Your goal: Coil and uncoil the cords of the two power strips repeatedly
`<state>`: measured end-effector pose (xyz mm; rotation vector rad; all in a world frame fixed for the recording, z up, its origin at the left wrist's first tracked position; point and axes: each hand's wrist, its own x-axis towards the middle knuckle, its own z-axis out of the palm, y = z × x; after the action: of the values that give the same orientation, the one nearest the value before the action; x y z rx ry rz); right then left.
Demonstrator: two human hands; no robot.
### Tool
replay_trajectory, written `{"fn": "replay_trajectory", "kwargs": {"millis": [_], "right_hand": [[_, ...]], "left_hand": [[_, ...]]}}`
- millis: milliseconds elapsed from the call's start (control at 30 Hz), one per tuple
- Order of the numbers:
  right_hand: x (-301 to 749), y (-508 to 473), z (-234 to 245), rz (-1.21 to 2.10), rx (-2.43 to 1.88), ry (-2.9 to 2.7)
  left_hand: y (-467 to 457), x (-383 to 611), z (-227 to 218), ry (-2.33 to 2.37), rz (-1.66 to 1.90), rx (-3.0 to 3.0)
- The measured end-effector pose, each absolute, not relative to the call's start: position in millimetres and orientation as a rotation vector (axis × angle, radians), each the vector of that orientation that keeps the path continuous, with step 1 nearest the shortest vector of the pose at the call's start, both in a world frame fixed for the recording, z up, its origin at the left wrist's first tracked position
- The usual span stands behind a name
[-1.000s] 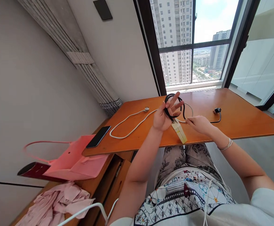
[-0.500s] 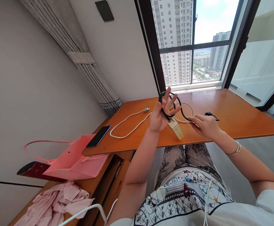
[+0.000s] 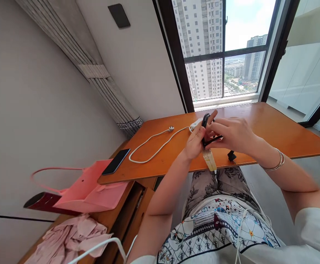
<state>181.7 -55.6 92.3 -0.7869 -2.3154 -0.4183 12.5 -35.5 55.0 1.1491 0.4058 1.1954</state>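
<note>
Above the front edge of the orange table (image 3: 272,132), my left hand (image 3: 196,143) holds a coiled black cable (image 3: 205,121) upright. My right hand (image 3: 232,135) is closed on the same black cable from the right, pinching a strand across the coil. The cable's black plug (image 3: 231,156) hangs below my right hand. A cream power strip (image 3: 209,160) lies under both hands at the table edge. Its white cord (image 3: 154,143) runs left across the table to a white plug (image 3: 170,128).
A dark phone (image 3: 116,161) lies at the table's left corner. A pink paper bag (image 3: 88,190) and pink cloth (image 3: 72,236) rest on a lower wooden unit at the left. A large window stands behind the table. My patterned lap is below the table edge.
My right hand has moved left from the table up to the coil in my left hand. The loose black cable end has been drawn in from the right; its plug now hangs below my right hand.
</note>
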Motion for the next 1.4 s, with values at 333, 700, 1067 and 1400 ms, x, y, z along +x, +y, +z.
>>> {"fn": "replay_trajectory", "kwargs": {"millis": [333,700,1067,1400], "right_hand": [[186.5,-34.1,117.3,-0.338,-0.876,-2.303],[196.5,-39.8,86.8,0.218,-0.852,-2.285],[203.3,-41.9,77.3,0.135,-0.854,-2.366],[200.0,-29.5,69.3,0.667,-0.673,-2.235]], "left_hand": [[-34.6,13.9,60.3,0.422,0.941,1.36],[-35.9,18.4,55.0,0.54,0.96,1.266],[-36.1,17.2,51.1,0.58,0.914,1.476],[-35.5,9.0,54.4,0.635,0.857,1.307]]}}
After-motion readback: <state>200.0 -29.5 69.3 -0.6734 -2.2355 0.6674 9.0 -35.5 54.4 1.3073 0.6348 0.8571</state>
